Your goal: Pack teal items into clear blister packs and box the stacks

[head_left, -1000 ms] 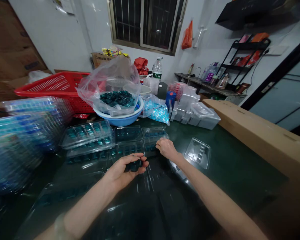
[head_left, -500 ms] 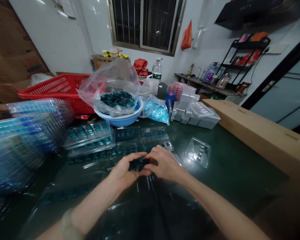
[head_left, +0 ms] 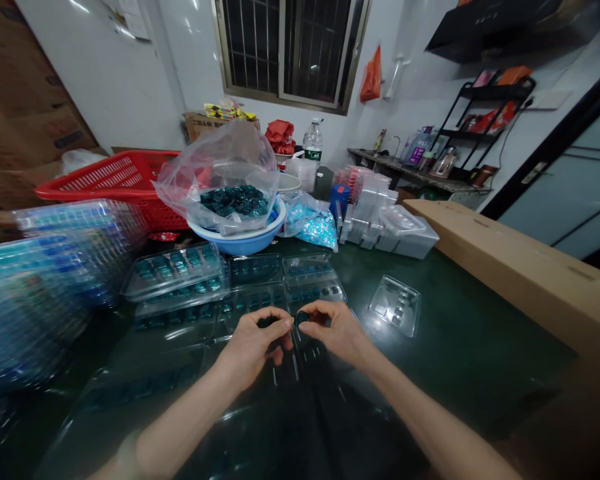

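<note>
Right grip [head_left: 337, 331]: pinched shut on a small dark teal piece [head_left: 302, 319]
Left grip [head_left: 253, 343]: curled, fingertips just beside it, hold unclear

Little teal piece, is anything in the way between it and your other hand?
Nothing visible is in the way. The teal piece sits at the fingers of the right hand, and only a small open gap separates it from the left hand.

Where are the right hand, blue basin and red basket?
right hand [head_left: 337, 331], head view, back of the hand
blue basin [head_left: 240, 245], head view, outer wall
red basket [head_left: 105, 175], head view, slotted wall
</note>
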The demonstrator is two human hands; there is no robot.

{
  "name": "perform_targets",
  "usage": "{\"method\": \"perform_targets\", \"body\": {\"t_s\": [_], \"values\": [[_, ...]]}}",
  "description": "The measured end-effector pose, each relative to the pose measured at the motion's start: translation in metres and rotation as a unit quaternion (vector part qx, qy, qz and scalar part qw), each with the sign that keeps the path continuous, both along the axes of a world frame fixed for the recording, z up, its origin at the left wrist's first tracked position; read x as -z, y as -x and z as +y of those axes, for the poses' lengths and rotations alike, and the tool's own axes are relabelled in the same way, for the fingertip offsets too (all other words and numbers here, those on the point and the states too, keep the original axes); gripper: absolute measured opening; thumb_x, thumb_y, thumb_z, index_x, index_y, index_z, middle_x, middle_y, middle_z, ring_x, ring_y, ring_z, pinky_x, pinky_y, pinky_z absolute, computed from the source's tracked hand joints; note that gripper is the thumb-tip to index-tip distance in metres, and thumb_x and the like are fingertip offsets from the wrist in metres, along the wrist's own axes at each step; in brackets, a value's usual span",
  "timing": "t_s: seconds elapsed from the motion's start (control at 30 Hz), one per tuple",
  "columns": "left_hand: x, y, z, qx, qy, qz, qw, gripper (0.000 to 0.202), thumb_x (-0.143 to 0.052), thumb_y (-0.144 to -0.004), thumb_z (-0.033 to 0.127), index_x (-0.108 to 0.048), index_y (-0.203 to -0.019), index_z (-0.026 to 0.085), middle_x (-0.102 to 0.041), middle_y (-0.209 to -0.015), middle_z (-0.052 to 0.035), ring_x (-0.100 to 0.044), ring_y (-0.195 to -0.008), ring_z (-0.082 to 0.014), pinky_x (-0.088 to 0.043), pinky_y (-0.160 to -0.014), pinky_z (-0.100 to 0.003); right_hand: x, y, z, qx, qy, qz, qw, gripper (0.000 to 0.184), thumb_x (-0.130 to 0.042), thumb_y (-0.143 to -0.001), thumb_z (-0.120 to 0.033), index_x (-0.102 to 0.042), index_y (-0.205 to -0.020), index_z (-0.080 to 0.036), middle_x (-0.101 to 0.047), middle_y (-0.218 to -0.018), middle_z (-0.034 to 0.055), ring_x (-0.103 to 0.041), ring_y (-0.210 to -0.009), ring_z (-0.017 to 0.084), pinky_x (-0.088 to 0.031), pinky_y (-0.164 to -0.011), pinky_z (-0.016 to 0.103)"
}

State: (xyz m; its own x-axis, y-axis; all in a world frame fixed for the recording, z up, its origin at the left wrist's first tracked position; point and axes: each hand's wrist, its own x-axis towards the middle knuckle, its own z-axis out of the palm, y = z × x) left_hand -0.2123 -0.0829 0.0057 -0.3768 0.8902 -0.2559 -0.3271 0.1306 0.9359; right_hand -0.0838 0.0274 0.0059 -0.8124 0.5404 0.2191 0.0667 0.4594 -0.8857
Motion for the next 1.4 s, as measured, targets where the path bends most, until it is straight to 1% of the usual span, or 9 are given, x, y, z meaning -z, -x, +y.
{"method": "perform_targets", "body": {"t_s": [0.2,0.37,0.43,0.53,0.63,0.83,0.97,1.2,1.4], "values": [[-0.006,-0.009,0.002,-0.032,0.006,0.137,0.99,0.024,-0.065,-0.067,0.034,-0.063,-0.079,0.012,-0.052,-0.049,-0.0005,-0.044,-0.04,-0.0077,-0.031,-0.034,-0.017,-0.002,-0.001,-0.011,0.043,-0.131,0.014,0.99,0.014,-0.058,-0.073,-0.017,-0.063,-0.086,-0.019,-0.059,-0.075,0.0012,-0.052,-0.073,0.014,-0.041,-0.065,0.025],[-0.008,-0.015,0.007,-0.054,0.017,0.132,0.99,0.024,-0.063,-0.069,0.035,-0.061,-0.078,0.013,-0.049,-0.047,0.0013,-0.039,-0.04,-0.0065,-0.026,-0.034,-0.017,-0.003,-0.001,-0.015,0.065,-0.154,0.025,0.986,0.013,-0.055,-0.075,-0.015,-0.062,-0.086,-0.018,-0.058,-0.075,0.0023,-0.05,-0.075,0.015,-0.04,-0.068,0.027],[-0.009,-0.016,0.008,-0.037,-0.002,0.105,0.994,0.023,-0.062,-0.069,0.035,-0.059,-0.075,0.013,-0.048,-0.05,0.0013,-0.039,-0.042,-0.0063,-0.024,-0.035,-0.017,-0.004,-0.003,-0.014,0.055,-0.104,0.032,0.993,0.02,-0.057,-0.074,-0.016,-0.061,-0.093,-0.018,-0.059,-0.078,0.0021,-0.05,-0.074,0.014,-0.04,-0.068,0.027],[-0.012,-0.015,0.008,-0.008,-0.033,0.089,0.995,0.022,-0.061,-0.071,0.035,-0.055,-0.072,0.013,-0.046,-0.052,0.0025,-0.036,-0.044,-0.0053,-0.022,-0.037,-0.017,-0.005,-0.01,-0.01,-0.026,0.064,0.041,0.997,0.03,-0.059,-0.073,-0.02,-0.058,-0.104,-0.019,-0.06,-0.082,0.0015,-0.053,-0.074,0.013,-0.041,-0.067,0.026],[-0.013,-0.013,0.007,0.021,-0.047,0.099,0.994,0.021,-0.059,-0.074,0.034,-0.054,-0.072,0.014,-0.043,-0.051,0.0036,-0.034,-0.043,-0.005,-0.021,-0.039,-0.018,-0.003,-0.017,-0.004,-0.083,0.238,0.067,0.965,0.024,-0.059,-0.075,-0.024,-0.06,-0.098,-0.018,-0.06,-0.08,0.0008,-0.054,-0.071,0.011,-0.041,-0.064,0.023],[-0.011,-0.013,0.007,0.102,-0.061,0.068,0.991,0.018,-0.055,-0.078,0.031,-0.051,-0.074,0.014,-0.043,-0.053,0.0034,-0.032,-0.043,-0.0048,-0.019,-0.041,-0.02,0.01,-0.019,-0.001,-0.13,0.411,0.094,0.897,0.016,-0.062,-0.073,-0.027,-0.056,-0.083,-0.016,-0.054,-0.059,-0.0033,-0.049,-0.049,0.008,-0.037,-0.048,0.021],[-0.008,-0.012,0.009,0.125,-0.076,0.055,0.988,0.014,-0.055,-0.078,0.028,-0.051,-0.074,0.015,-0.043,-0.054,0.0031,-0.032,-0.043,-0.0048,-0.018,-0.041,-0.02,0.01,-0.02,-0.005,-0.146,0.432,0.107,0.884,0.016,-0.064,-0.07,-0.026,-0.051,-0.075,-0.017,-0.052,-0.058,-0.0044,-0.048,-0.045,0.007,-0.035,-0.044,0.02],[-0.005,-0.013,0.007,0.11,-0.044,0.092,0.989,0.017,-0.055,-0.078,0.031,-0.051,-0.076,0.015,-0.042,-0.057,0.0035,-0.03,-0.044,-0.0041,-0.018,-0.04,-0.02,0.001,-0.023,-0.018,0.002,0.317,0.151,0.936,0.017,-0.069,-0.065,-0.021,-0.053,-0.066,-0.015,-0.056,-0.082,-0.0005,-0.042,-0.047,0.002,-0.03,-0.041,0.017],[-0.01,-0.018,0.007,0.086,-0.031,0.099,0.991,0.023,-0.052,-0.079,0.037,-0.049,-0.074,0.016,-0.041,-0.053,0.0043,-0.031,-0.045,-0.0052,-0.018,-0.04,-0.02,0.004,-0.021,-0.019,0.008,0.378,0.16,0.912,0.022,-0.067,-0.065,-0.022,-0.048,-0.076,-0.018,-0.049,-0.058,-0.0073,-0.032,-0.037,0.002,-0.021,-0.033,0.015]]}}
